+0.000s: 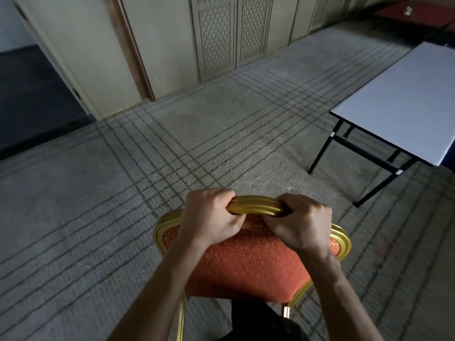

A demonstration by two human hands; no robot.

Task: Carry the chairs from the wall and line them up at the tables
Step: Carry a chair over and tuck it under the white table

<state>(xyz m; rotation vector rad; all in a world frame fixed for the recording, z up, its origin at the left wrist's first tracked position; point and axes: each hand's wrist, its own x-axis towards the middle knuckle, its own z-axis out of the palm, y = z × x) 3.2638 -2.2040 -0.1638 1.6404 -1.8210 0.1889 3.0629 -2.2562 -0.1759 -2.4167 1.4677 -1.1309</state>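
A chair point(248, 262) with a gold metal frame and orange patterned upholstery is in front of me at the bottom centre, its back facing me. My left hand point(209, 217) grips the left part of the gold top rail, and my right hand point(299, 223) grips the right part, both with fingers curled over it. The chair's legs show below, near my body; whether they touch the carpet cannot be told. A white-topped folding table point(403, 99) with black legs stands to the right, about a metre ahead of the chair.
Grey carpet with dark grid lines point(172, 148) stretches ahead. A cream panelled wall point(221, 38) runs across the back, with an open doorway point(29, 89) into a dark room at the left. A red-covered surface point(408, 11) lies at the far top right.
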